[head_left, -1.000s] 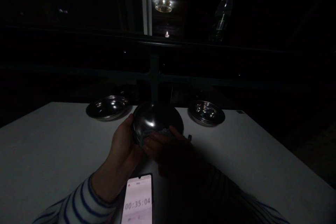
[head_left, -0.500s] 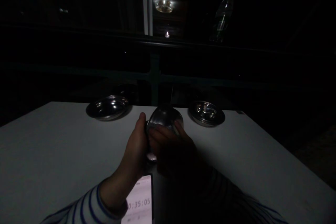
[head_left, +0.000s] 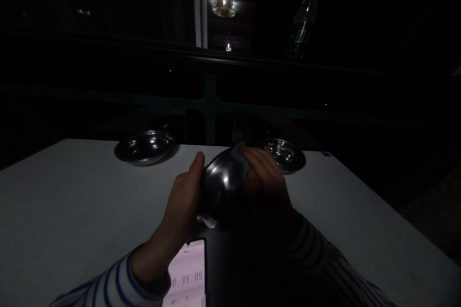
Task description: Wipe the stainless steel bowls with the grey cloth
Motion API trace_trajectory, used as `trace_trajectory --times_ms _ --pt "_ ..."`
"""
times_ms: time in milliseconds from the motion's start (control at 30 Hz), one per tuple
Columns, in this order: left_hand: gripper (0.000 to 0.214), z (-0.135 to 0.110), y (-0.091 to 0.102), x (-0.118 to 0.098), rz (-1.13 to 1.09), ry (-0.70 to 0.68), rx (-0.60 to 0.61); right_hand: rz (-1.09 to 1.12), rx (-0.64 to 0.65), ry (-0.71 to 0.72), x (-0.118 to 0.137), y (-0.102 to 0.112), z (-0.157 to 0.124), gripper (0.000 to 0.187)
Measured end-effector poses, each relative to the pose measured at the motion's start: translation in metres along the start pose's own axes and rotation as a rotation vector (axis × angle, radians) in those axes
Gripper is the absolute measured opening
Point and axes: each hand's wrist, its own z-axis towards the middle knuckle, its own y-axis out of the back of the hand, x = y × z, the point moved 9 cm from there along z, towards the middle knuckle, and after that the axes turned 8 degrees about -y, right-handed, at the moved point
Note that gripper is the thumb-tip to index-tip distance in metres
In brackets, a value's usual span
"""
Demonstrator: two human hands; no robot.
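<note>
The scene is very dark. My left hand (head_left: 183,196) grips the left rim of a shiny steel bowl (head_left: 221,184), which is tilted with its underside toward me above the white table (head_left: 72,201). My right hand (head_left: 264,172) is closed over a small pale cloth or scrubbing pad (head_left: 237,151), pressed against the bowl's upper right edge. Both sleeves are striped.
Two more steel bowls sit at the table's far edge, one at left (head_left: 144,146) and one at right (head_left: 284,153). A phone (head_left: 187,276) showing a timer lies near me under my left wrist. A plastic bottle (head_left: 300,19) stands beyond a dark railing.
The bowl has turned in my left hand. My right hand has moved from the bowl's lower front up to its upper right edge with the pad. The timer went from 35:04 to 35:05.
</note>
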Motion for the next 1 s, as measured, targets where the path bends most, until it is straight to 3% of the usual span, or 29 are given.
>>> trace_trajectory --times_ms 133,400,533,633,833,1000 --pt "0.035 -0.001 0.005 -0.014 0.170 -0.109 -0.061 0.034 -0.037 -0.084 -0.015 0.005 0.002 0.035" --pt "0.020 0.005 0.007 -0.029 -0.126 -0.153 -0.127 0.069 -0.048 -0.288 -0.039 0.010 0.004 0.038" --pt "0.016 0.010 0.011 -0.037 -0.159 -0.154 -0.168 0.078 -0.012 -0.379 -0.051 0.005 0.002 0.037" --pt "0.020 0.012 0.016 -0.030 -0.059 -0.119 -0.189 0.070 0.033 -0.344 -0.044 0.003 0.003 0.038" --pt "0.030 0.008 0.003 -0.009 0.125 0.023 -0.008 0.091 0.121 -0.053 -0.012 0.004 0.007 0.037" --pt "0.028 0.009 0.002 -0.022 -0.043 0.025 -0.020 0.206 0.107 -0.216 -0.035 0.005 0.008 0.038"
